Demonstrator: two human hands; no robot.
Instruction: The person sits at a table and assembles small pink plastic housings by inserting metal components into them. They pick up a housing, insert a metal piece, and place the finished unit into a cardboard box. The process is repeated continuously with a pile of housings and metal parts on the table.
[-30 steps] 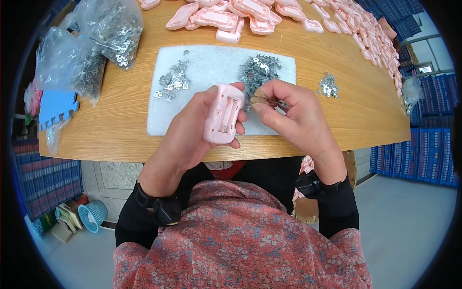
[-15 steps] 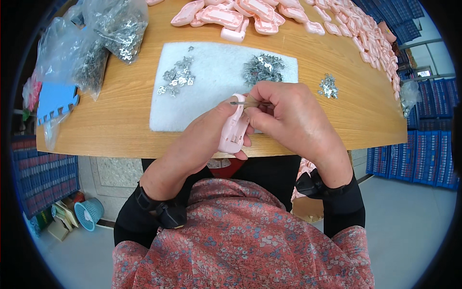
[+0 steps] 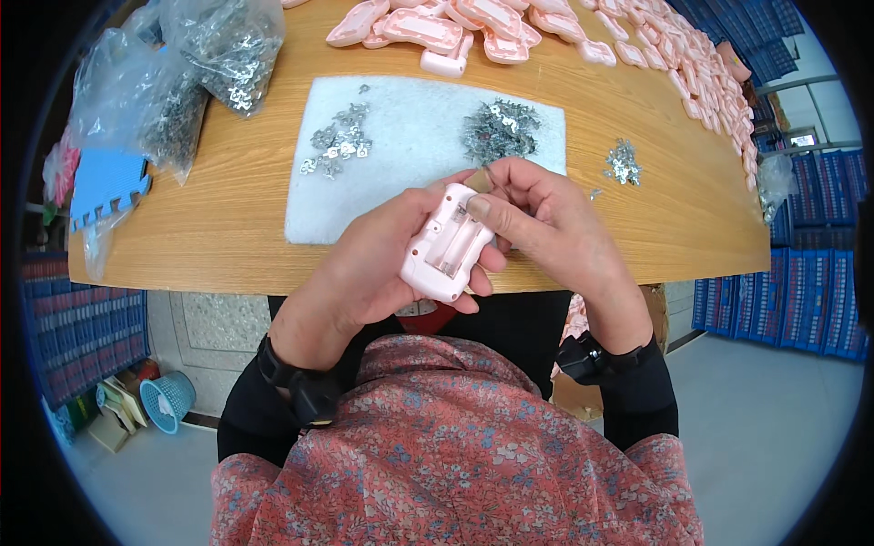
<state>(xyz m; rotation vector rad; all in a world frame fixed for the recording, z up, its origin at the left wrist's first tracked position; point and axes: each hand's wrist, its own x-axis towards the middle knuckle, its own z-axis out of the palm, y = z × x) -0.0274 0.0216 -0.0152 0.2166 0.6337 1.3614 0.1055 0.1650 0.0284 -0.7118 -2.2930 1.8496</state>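
Note:
My left hand [image 3: 373,255] is wrapped round a pink plastic housing [image 3: 426,269], its long open battery compartment turned up. Small metal contacts show at the compartment's ends. My right hand [image 3: 546,214] is closed at the far right end of the housing, its thumb pressed onto the compartment's upper edge. A tan wrap [image 3: 479,181] shows at the fingertips there; whose finger wears it I cannot tell. Any thin metal tool in the right hand is mostly hidden by its curled fingers. Beyond the hands lies a white foam mat [image 3: 410,118] with metal contact pieces [image 3: 340,138] on its left.
More contact pieces, a grey spring-like heap [image 3: 499,129], lie on the mat's right, and a small pile [image 3: 623,162] on the wooden table [image 3: 237,196]. Pink housings [image 3: 421,31] crowd the far side and right edge. Plastic bags of metal parts [image 3: 228,55] stand far left by a blue foam tile [image 3: 105,187].
The housing has turned from edge-on to face up. My right thumb has come onto its upper end, and the thin metal tool that crossed it has drawn back out of clear sight.

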